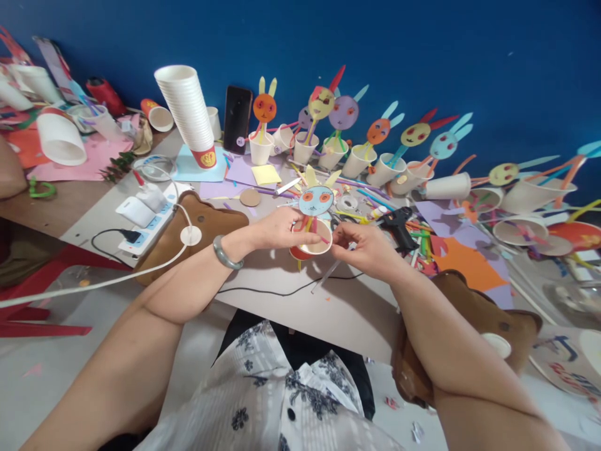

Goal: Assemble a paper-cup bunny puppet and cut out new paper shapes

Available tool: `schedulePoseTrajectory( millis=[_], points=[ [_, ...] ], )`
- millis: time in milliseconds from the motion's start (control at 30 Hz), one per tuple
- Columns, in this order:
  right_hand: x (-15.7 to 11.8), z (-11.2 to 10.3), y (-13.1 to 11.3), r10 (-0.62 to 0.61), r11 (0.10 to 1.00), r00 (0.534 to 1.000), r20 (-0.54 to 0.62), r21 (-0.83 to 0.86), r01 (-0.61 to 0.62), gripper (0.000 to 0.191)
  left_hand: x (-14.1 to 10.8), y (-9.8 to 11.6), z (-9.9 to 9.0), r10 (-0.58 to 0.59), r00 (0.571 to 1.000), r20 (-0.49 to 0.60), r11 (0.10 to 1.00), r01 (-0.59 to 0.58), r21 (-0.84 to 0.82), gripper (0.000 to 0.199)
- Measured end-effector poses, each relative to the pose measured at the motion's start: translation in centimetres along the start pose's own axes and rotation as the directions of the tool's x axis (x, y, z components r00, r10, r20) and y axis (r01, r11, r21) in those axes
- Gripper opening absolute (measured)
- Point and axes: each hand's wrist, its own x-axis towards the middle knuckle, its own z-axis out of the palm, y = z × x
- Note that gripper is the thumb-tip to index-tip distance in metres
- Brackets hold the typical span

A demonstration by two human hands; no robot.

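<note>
Near the front edge of the table, my left hand [291,228] grips a red-and-white paper cup [307,253], thumb across its rim. A light blue paper rabbit face [316,201] with orange eyes and yellow ears stands above the cup, on coloured pipe cleaners. At the cup's right rim, my right hand [360,244] has its fingers pinched together; what they hold, if anything, I cannot make out. A thin clear stick [325,277] slants below that hand. Right of my hands lies a black glue gun [399,227].
Several finished rabbit cups [355,161] line the blue wall. A tall stack of paper cups [184,106] and a phone [237,119] stand at the back left. A power strip [149,225] and white cable lie left. Brown cushions [474,313] flank the table edge.
</note>
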Motion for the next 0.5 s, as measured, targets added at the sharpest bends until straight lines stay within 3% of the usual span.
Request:
schedulePoseTrajectory(
  millis=[133,233,500],
  points=[
    [0.0,0.1,0.0,0.007,0.999,1.000,0.022,0.032,-0.007,0.014,0.0,-0.2,0.8,-0.071,0.996,-0.058,0.997,0.070,-0.015,0.048],
    [-0.1,-0.3,0.0,0.037,0.999,0.996,0.078,0.022,-0.039,0.016,0.0,-0.4,1.1,-0.092,0.993,-0.075,0.994,0.087,-0.067,0.038],
    [-0.2,-0.7,0.1,-0.008,0.997,0.995,0.100,-0.081,0.017,0.016,-0.2,0.0,0.6,-0.032,0.999,0.008,0.995,0.033,-0.095,0.036]
  ],
)
